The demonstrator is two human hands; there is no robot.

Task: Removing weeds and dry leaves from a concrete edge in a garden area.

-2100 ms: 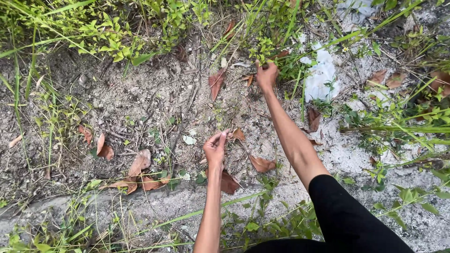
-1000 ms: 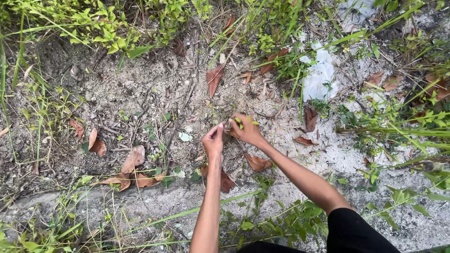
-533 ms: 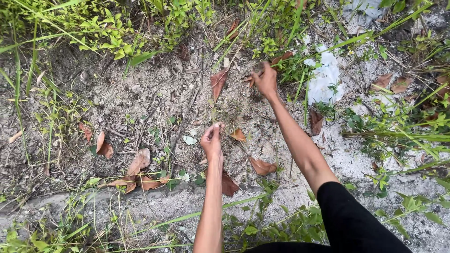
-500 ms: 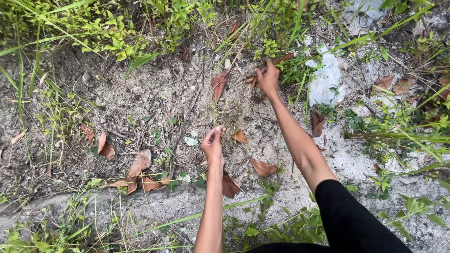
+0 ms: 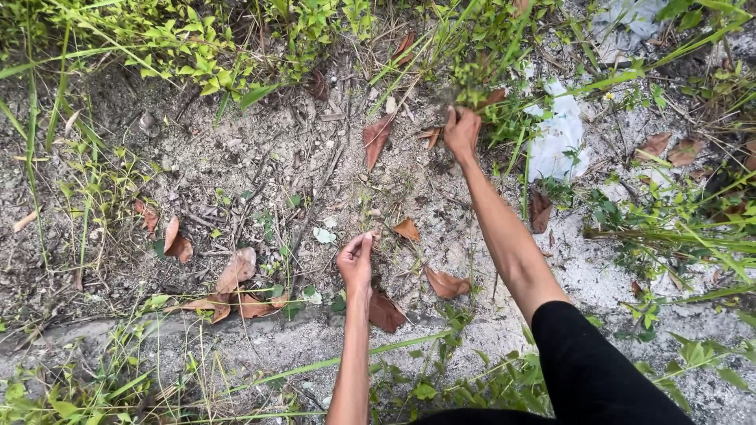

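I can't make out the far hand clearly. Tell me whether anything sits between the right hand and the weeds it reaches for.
Nothing visible does. The right hand is already closed at the base of the green weeds, with no gap between them.

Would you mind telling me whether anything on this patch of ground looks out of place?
Yes: a crumpled white plastic scrap lies among the green weeds, just right of the right hand. It is litter amid dry brown leaves and sandy soil.
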